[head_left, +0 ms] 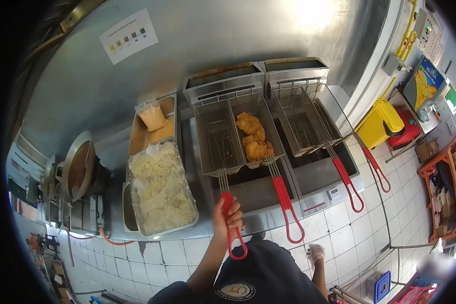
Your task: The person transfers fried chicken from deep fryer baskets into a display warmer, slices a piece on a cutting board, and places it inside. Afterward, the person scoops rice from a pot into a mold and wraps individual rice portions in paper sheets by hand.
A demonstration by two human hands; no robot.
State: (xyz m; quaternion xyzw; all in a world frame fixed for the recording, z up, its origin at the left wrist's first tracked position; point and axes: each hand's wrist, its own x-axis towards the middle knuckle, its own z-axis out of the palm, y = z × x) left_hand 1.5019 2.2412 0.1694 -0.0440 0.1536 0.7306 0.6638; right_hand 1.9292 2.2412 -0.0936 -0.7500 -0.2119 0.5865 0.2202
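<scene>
Left hand: in the head view, my left hand (229, 215) has its grip closed around the red handle (227, 200) of the left basket (219, 137).
Right hand: my gloved right hand (316, 253) hangs beside the body, nothing visible in it; I cannot tell whether that grip is open.
Left basket: it sits over the left fryer (238, 190), and I see no food inside.
Fried pieces: the golden pieces (255, 138) lie in the second basket (248, 104), just beside the left one; I judge their frying finished, but they are not yet taken out.
Right fryer: its two baskets (295, 121) show no food either.
Crumb tray: the pale crumbs (162, 187) fill a tray near the left basket, so I judge coating material remains.
Counter edge: the handles reach past the fryer fronts toward my body, leaving me little room.
Side room: tiled floor (334, 220) opens toward the right hand; the crumb tray limits leftward swing.
</scene>
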